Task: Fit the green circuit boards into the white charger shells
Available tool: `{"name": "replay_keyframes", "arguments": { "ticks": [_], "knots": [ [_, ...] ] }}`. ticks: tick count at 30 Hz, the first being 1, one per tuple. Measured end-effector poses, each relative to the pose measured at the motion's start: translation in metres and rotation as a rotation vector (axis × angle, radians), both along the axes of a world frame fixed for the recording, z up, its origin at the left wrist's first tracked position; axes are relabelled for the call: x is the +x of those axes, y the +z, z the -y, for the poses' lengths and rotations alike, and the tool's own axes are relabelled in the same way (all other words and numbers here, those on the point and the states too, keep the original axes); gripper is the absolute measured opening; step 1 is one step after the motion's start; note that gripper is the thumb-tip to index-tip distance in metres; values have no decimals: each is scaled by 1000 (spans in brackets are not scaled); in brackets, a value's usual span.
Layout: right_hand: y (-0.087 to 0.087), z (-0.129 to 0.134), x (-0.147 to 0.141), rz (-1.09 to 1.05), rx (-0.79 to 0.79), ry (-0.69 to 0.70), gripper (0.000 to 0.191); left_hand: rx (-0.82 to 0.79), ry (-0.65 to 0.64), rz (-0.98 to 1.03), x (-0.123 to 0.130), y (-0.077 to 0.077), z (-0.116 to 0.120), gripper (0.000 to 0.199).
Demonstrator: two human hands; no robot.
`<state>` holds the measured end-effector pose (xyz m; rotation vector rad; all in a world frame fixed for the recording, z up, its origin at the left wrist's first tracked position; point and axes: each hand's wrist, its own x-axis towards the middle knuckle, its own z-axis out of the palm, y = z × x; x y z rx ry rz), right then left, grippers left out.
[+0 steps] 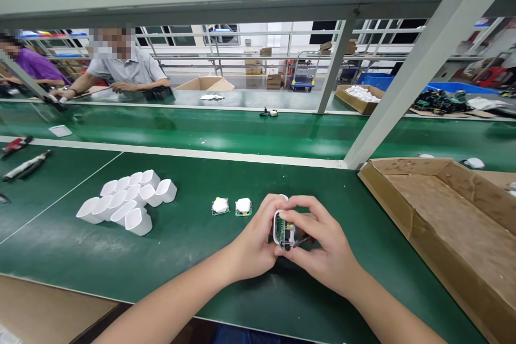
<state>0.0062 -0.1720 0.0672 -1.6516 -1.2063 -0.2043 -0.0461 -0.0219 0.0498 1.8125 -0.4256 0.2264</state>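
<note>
My left hand [253, 236] and my right hand [318, 242] meet at the middle of the green work surface [189, 258]. Both grip a white plastic housing [279, 228] with a small circuit board [287, 236] showing inside it. A thin dark rod [303, 241] pokes out between the fingers of my right hand, and its kind is hidden. Just left of my hands lie two small green boards with white domed tops [220, 206] [243, 206]. Farther left, several hollow white plastic shells [127, 200] lie on their sides in a tight cluster.
A shallow cardboard tray [439, 226] sits to the right. Two handheld tools [26, 165] [16, 146] lie at the left. Beyond a green conveyor belt [193, 131], a co-worker [124, 67] works, with boxes and steel racks behind.
</note>
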Motion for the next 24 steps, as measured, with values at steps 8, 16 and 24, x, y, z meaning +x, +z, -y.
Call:
{"name": "replay_keyframes", "arguments": {
  "ticks": [8,16,24],
  "knots": [
    [-2,1,2,63,-31,37,40,60,6,11,0,0,-1,57],
    [3,1,4,114,-19,64,33,17,23,-35,-1,3,-1,51],
    [2,6,1,131,11,59,40,31,37,22,0,4,-2,42]
  ]
}}
